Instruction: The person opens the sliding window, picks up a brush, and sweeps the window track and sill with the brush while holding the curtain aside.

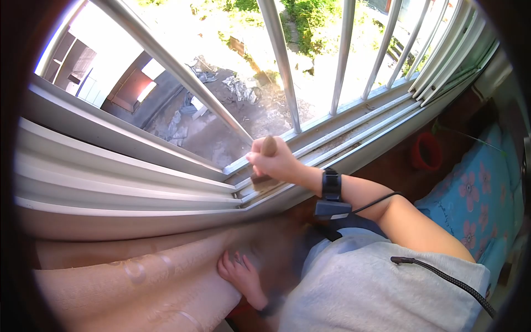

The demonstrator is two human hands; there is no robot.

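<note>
My right hand (272, 159) is closed round the wooden handle of a brush (269, 145). The brush's bristles point down into the window track (332, 138), close to the corner where the frame meets the side panels. Lower down, my left hand (241, 272) lies against the beige patterned curtain (138, 276), its fingers spread a little over the cloth. A black strap with a small box is on my right wrist.
Metal bars (282, 66) rise from the outer sill above my right hand. White sliding frames (121, 171) stand at the left. A red bucket (426, 151) and a blue flowered cloth (467, 188) are at the right.
</note>
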